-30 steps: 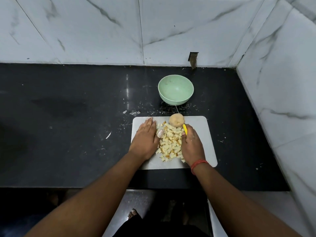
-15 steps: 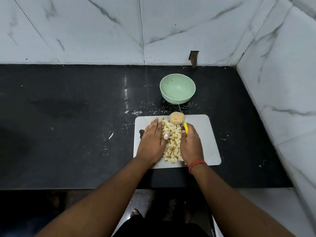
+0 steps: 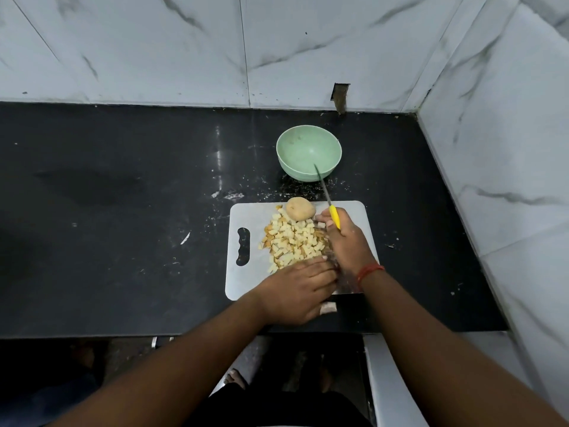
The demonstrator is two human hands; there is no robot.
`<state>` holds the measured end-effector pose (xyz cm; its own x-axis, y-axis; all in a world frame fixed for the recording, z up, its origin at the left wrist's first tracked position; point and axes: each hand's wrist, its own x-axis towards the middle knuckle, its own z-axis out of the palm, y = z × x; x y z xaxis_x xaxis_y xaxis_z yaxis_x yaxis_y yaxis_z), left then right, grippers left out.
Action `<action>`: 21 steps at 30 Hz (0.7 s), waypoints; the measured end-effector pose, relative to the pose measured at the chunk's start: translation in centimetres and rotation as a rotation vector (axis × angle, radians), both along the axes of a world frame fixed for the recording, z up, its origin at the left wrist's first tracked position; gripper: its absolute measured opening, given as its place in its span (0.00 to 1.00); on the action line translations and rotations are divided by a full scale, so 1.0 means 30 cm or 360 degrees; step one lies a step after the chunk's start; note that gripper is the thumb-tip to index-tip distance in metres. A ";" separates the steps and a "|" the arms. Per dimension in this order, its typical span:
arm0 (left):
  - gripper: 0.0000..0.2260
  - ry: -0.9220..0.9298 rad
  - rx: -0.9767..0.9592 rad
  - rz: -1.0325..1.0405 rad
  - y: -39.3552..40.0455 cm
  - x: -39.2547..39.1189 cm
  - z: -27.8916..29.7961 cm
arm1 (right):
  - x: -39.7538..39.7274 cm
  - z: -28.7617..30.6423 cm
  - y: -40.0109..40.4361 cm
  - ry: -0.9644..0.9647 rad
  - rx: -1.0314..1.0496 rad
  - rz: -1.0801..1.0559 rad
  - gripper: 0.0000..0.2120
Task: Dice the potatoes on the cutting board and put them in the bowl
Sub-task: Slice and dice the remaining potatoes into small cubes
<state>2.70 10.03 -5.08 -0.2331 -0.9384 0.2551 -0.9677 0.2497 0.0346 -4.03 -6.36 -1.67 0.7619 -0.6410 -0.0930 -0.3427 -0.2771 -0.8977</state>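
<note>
The black counter (image 3: pixel 123 211) runs wall to wall, and on it the white cutting board (image 3: pixel 354 211) lies with its long side across the person's front. Beyond the board's far edge sits the green bowl (image 3: pixel 308 149), with nothing visible inside it. The pile of diced potato (image 3: pixel 292 241) covers the board's middle, stretching toward the bowl, with 1 whole potato (image 3: pixel 300 208) at its far end. The left hand (image 3: pixel 295 291), fingers flat and straight, rests at the pile's near edge, fingertips pointing right. The right hand (image 3: pixel 345 241) flanks the pile's right side and grips the yellow-handled knife (image 3: pixel 334 216), whose blade points away toward the bowl. I'd guess the dice get gathered next; the bowl lies straight ahead of both hands.
</note>
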 end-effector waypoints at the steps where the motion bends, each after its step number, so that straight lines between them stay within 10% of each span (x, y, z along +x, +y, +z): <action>1: 0.22 -0.0032 0.0036 -0.0025 -0.005 0.000 -0.008 | -0.005 0.011 -0.015 -0.0038 0.0096 -0.0066 0.08; 21: 0.24 -0.0095 0.0141 -0.0335 0.037 0.092 -0.016 | -0.019 -0.013 0.049 -0.0008 0.0039 0.0033 0.13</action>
